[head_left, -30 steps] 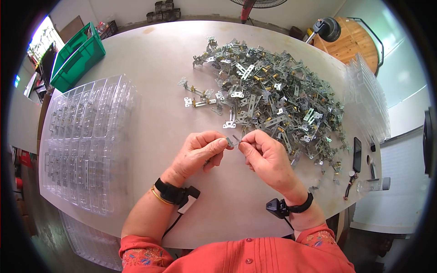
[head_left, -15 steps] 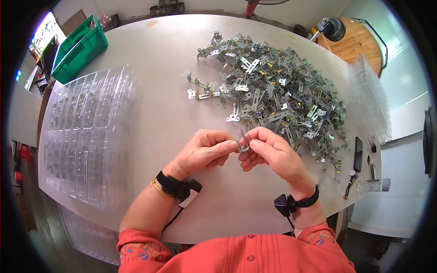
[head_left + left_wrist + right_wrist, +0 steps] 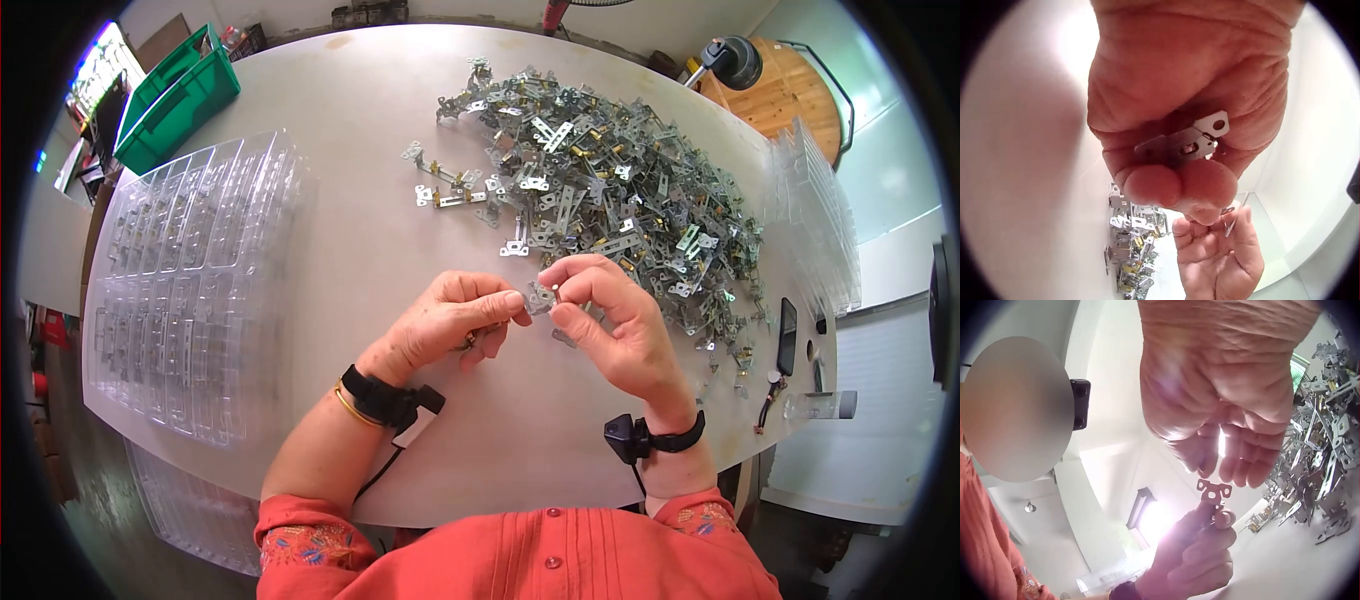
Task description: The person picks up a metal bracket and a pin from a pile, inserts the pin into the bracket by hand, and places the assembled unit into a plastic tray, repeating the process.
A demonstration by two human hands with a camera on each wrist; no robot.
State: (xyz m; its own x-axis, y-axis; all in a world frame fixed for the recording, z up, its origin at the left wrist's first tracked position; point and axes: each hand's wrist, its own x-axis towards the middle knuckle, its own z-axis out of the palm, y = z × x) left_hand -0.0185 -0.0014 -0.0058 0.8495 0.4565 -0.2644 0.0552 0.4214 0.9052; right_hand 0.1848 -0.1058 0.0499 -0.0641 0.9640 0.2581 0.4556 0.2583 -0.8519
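My left hand [image 3: 440,318] pinches a small silver metal bracket [image 3: 540,297] between thumb and forefinger. Two holed ears on that bracket stick out past the fingertips in the right wrist view. Curled fingers of the same hand also hold another metal latch piece [image 3: 1179,147] against the palm, its holed end showing. My right hand [image 3: 622,320] is beside the bracket, with thumb and forefinger spread around its free end. A gap shows between right thumb and fingers in the right wrist view, and the palm holds nothing there.
A large heap of metal latch parts [image 3: 620,180] covers the table's far right, with a few loose ones [image 3: 460,199] beside it. Clear plastic trays holding parts [image 3: 185,300] stand at left. More clear trays [image 3: 815,220], a phone [image 3: 787,335] and a bottle [image 3: 820,405] are at right.
The right thumb and forefinger have spread apart around the bracket after gripping at it. The left hand has kept its pinch, and both hands have shifted slightly away from the body.
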